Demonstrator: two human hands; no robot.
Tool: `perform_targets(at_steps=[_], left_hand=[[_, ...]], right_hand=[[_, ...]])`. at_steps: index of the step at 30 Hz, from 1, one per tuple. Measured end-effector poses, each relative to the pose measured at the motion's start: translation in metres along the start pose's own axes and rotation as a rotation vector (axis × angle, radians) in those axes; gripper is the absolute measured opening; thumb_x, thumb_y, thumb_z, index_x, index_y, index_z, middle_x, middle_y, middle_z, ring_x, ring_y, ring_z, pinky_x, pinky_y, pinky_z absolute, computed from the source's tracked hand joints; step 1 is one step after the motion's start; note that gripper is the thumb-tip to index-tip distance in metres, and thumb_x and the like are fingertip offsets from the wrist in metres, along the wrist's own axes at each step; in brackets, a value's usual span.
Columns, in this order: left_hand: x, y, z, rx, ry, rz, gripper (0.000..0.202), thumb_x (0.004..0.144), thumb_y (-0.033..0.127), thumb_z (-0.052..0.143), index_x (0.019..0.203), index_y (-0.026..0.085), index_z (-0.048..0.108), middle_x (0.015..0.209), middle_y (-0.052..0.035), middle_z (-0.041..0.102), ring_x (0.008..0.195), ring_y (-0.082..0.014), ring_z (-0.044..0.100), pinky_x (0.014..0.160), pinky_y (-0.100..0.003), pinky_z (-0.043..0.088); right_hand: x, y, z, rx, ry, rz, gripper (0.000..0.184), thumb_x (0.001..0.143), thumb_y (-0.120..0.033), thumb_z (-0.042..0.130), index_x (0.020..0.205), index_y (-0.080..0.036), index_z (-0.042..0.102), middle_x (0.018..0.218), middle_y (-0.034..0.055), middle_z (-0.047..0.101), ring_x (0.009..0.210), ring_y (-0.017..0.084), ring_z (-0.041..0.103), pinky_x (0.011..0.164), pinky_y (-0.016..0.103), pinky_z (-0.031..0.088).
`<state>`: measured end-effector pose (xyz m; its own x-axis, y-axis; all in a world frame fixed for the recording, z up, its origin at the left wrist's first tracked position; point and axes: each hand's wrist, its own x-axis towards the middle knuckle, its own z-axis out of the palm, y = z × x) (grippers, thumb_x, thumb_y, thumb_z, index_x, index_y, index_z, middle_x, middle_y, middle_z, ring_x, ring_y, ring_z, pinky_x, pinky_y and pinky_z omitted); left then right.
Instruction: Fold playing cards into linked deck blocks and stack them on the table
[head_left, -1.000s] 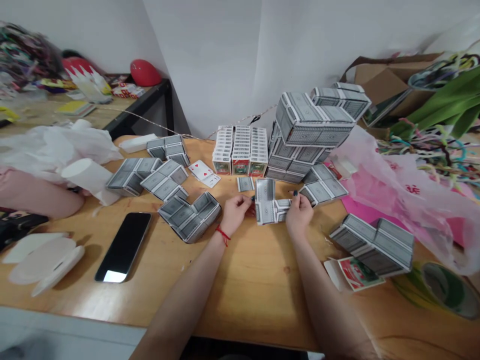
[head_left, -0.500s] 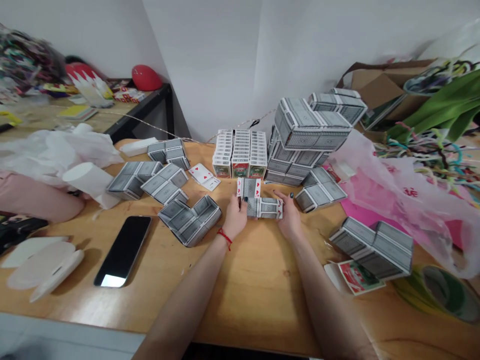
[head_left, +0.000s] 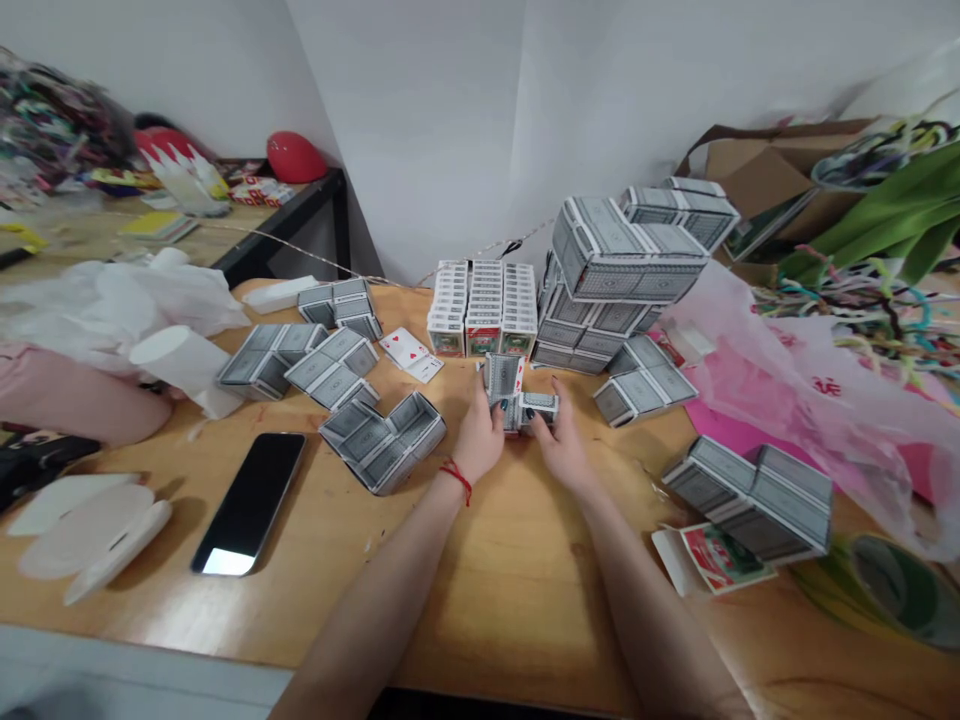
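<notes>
An L-shaped block of folded playing cards [head_left: 501, 376], grey backs outward, is between my hands just above the table. My left hand [head_left: 481, 432] grips its left side, thumb lying on the front. My right hand [head_left: 561, 442] closes on the shorter right arm, with the thumb across its front and the other fingers behind. A strip with red hearts shows at the block's upper right. Left of my left hand lies an open-topped card block [head_left: 382, 440], and behind it are loose playing cards [head_left: 410, 354] face up.
Decks of cards [head_left: 482, 305] stand in rows at the back, beside a tall stack of card blocks [head_left: 626, 260]. More card blocks [head_left: 334, 365] sit left, others [head_left: 750, 490] right. A phone [head_left: 251, 503], green tape roll [head_left: 892, 590] and pink plastic bag [head_left: 795, 370] lie around.
My right hand has moved left and closed onto the block's right arm, its thumb now on the front. The block's right-hand card flap has turned out of sight.
</notes>
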<state>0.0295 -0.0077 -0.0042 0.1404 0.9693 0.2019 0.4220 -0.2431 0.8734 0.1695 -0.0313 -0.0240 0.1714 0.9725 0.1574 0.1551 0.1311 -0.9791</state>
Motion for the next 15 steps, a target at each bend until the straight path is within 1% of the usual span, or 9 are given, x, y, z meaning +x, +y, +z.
perform_targets(at_steps=[2, 4, 6, 8, 9, 11, 13, 15], left_hand=[[-0.001, 0.003, 0.0, 0.035, -0.026, 0.021, 0.059, 0.082, 0.017, 0.035, 0.136, 0.016, 0.011, 0.132, -0.0143, 0.039, 0.116, -0.0209, 0.044, 0.093, -0.033, 0.037], [-0.003, 0.006, -0.001, 0.078, -0.071, 0.017, 0.062, 0.083, 0.019, 0.035, 0.138, 0.017, 0.006, 0.13, -0.0138, 0.042, 0.111, -0.0217, 0.048, 0.088, -0.033, 0.04], [-0.004, 0.008, -0.002, 0.118, -0.119, 0.011, 0.061, 0.083, 0.021, 0.034, 0.138, 0.019, 0.008, 0.123, -0.0131, 0.05, 0.104, -0.0222, 0.052, 0.083, -0.033, 0.041], [-0.005, 0.008, -0.002, 0.128, -0.145, 0.009, 0.058, 0.084, 0.022, 0.034, 0.138, 0.02, 0.013, 0.116, -0.0119, 0.055, 0.096, -0.0218, 0.056, 0.079, -0.032, 0.042], [-0.005, 0.008, -0.002, 0.114, -0.14, 0.003, 0.057, 0.084, 0.023, 0.034, 0.137, 0.021, 0.015, 0.114, -0.0115, 0.056, 0.093, -0.0213, 0.057, 0.078, -0.031, 0.042], [-0.006, 0.007, -0.002, 0.045, -0.085, -0.018, 0.056, 0.084, 0.025, 0.034, 0.137, 0.02, 0.016, 0.113, -0.0115, 0.057, 0.09, -0.0198, 0.057, 0.076, -0.03, 0.042], [-0.005, 0.004, -0.002, -0.044, -0.007, -0.055, 0.055, 0.084, 0.028, 0.035, 0.136, 0.018, 0.018, 0.11, -0.0116, 0.058, 0.086, -0.0183, 0.058, 0.074, -0.028, 0.043], [-0.004, 0.0, -0.001, -0.131, 0.028, -0.109, 0.052, 0.084, 0.032, 0.037, 0.133, 0.018, 0.024, 0.098, -0.0092, 0.061, 0.075, -0.0156, 0.058, 0.067, -0.026, 0.044]], right_hand=[[0.001, -0.002, 0.001, 0.048, 0.054, 0.044, 0.049, 0.075, -0.041, 0.054, 0.118, -0.023, 0.041, 0.093, 0.0036, 0.056, 0.07, 0.014, 0.055, 0.066, 0.03, 0.049], [0.002, -0.005, 0.002, 0.136, 0.093, 0.136, 0.037, 0.077, -0.047, 0.05, 0.104, -0.022, 0.047, 0.076, 0.0014, 0.059, 0.056, 0.013, 0.056, 0.053, 0.028, 0.05], [0.002, -0.009, 0.002, 0.23, 0.116, 0.218, 0.034, 0.079, -0.052, 0.044, 0.092, -0.021, 0.049, 0.059, -0.001, 0.057, 0.044, 0.013, 0.053, 0.041, 0.024, 0.046], [0.003, -0.013, 0.002, 0.294, 0.133, 0.26, 0.037, 0.078, -0.055, 0.042, 0.086, -0.02, 0.05, 0.049, -0.0023, 0.055, 0.04, 0.013, 0.053, 0.035, 0.022, 0.043], [0.004, -0.015, 0.001, 0.327, 0.137, 0.271, 0.038, 0.078, -0.055, 0.043, 0.085, -0.019, 0.051, 0.047, -0.0024, 0.054, 0.04, 0.013, 0.054, 0.034, 0.022, 0.043], [0.005, -0.017, -0.002, 0.423, 0.113, 0.298, 0.041, 0.077, -0.056, 0.043, 0.084, -0.018, 0.054, 0.047, -0.0011, 0.056, 0.042, 0.014, 0.057, 0.036, 0.023, 0.045], [0.007, -0.019, -0.007, 0.562, 0.037, 0.326, 0.045, 0.077, -0.058, 0.041, 0.083, -0.016, 0.056, 0.052, 0.0018, 0.06, 0.048, 0.016, 0.06, 0.041, 0.026, 0.049], [0.009, -0.022, -0.013, 0.722, -0.076, 0.331, 0.049, 0.076, -0.06, 0.04, 0.085, -0.016, 0.058, 0.059, 0.004, 0.063, 0.055, 0.018, 0.063, 0.046, 0.029, 0.052]])
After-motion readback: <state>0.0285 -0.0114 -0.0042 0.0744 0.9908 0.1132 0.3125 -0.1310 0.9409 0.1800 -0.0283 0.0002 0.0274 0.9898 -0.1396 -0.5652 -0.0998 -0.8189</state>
